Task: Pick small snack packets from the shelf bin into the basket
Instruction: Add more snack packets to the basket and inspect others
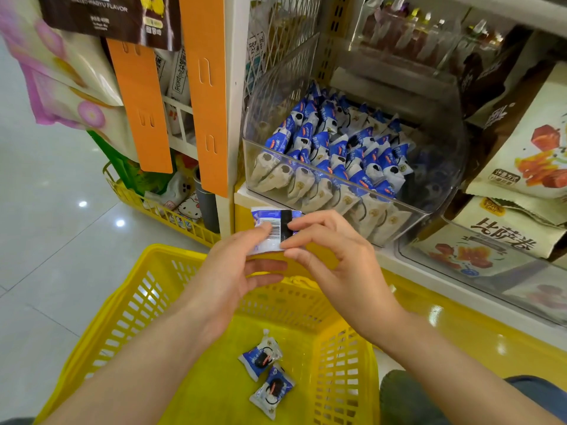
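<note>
You are pinching a snack packet (270, 223) in your left hand (236, 271) and, seemingly, right hand (334, 259) above the basket (132, 289); dropping it needs both grips loosened.

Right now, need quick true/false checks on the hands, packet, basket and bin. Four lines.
1. Both hands hold one packet. True: the left hand and right hand pinch the packet between them.
2. The held packet is not yet in the basket. True: it is held up near the far rim.
3. The basket is empty. False: two packets lie on its floor.
4. The bin is almost empty. False: it is packed with blue and white packets.
</note>
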### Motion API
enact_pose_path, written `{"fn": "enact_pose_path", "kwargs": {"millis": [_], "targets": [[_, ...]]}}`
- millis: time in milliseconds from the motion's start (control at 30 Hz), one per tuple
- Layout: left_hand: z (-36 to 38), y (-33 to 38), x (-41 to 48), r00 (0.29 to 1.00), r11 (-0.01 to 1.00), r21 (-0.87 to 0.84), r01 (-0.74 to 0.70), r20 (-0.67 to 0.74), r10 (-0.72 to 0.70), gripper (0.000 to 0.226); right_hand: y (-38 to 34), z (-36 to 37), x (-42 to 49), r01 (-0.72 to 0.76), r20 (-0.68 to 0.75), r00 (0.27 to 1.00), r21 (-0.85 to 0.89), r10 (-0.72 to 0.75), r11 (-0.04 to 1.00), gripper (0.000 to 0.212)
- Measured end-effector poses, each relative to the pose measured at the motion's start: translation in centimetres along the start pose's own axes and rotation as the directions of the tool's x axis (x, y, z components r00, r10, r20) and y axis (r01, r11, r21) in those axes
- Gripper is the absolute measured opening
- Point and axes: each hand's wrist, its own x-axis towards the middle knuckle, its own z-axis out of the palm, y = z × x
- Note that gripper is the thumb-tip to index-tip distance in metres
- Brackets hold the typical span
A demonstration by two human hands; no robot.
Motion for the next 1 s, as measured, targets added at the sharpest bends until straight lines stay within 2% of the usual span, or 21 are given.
{"fn": "enact_pose_path", "kwargs": {"millis": [67, 167, 267, 333, 367, 433, 500, 567, 633, 800, 1000], "targets": [[0.1, -0.2, 0.0, 0.996, 0.995, 0.067, -0.067, -0.057, 0.071, 0.017, -0.1, 0.0, 0.1, -0.092, -0.032, 0.995, 0.079, 0.095, 0.993, 0.01], [0.2, -0.4, 0.0, 0.989, 0.976, 0.183, -0.12, -0.064, 0.134, 0.014, 0.3, -0.2, 0.7, -0.325, -0.05, 0.936, 0.263, 0.349, 0.908, 0.013], [0.4, -0.9, 0.0, 0.987, 0.948, 0.277, -0.155, -0.004, 0.163, 0.014, 1.1, -0.3, 1.2, -0.525, 0.115, 0.83, 0.491, 0.546, 0.695, 0.023], [0.5, -1.0, -0.1, 0.981, 0.938, 0.289, -0.191, 0.03, 0.191, 0.019, 1.2, -0.5, 1.3, -0.589, 0.206, 0.777, 0.571, 0.594, 0.572, 0.025], [0.6, -1.0, -0.1, 0.976, 0.929, 0.301, -0.217, 0.048, 0.213, 0.022, 1.2, -0.6, 1.3, -0.6, 0.233, 0.771, 0.577, 0.592, 0.554, 0.022], [0.6, -1.2, 0.0, 0.96, 0.889, 0.364, -0.277, 0.062, 0.274, 0.026, 1.1, -0.5, 1.3, -0.587, 0.22, 0.783, 0.572, 0.581, 0.573, 0.016], [0.5, -1.6, 0.1, 0.93, 0.813, 0.473, -0.338, 0.036, 0.366, 0.035, 1.0, -0.2, 1.3, -0.532, 0.118, 0.807, 0.572, 0.578, 0.625, 0.018], [0.4, -1.8, 0.3, 0.887, 0.722, 0.569, -0.394, 0.031, 0.46, 0.043, 0.9, 0.2, 1.2, -0.464, -0.024, 0.838, 0.494, 0.545, 0.735, 0.019], [0.5, -2.0, 0.3, 0.872, 0.668, 0.617, -0.415, 0.06, 0.486, 0.038, 0.9, 0.5, 1.0, -0.418, -0.115, 0.87, 0.341, 0.479, 0.842, 0.017], [0.5, -2.2, 0.5, 0.878, 0.668, 0.624, -0.406, 0.064, 0.474, 0.03, 0.7, 0.9, 0.5, -0.33, -0.121, 0.931, 0.127, 0.345, 0.935, 0.019], [0.6, -2.0, 0.6, 0.882, 0.636, 0.645, -0.423, 0.132, 0.452, 0.021, 0.7, 0.4, 0.5, -0.229, -0.128, 0.965, -0.005, 0.227, 0.973, 0.023]]}}
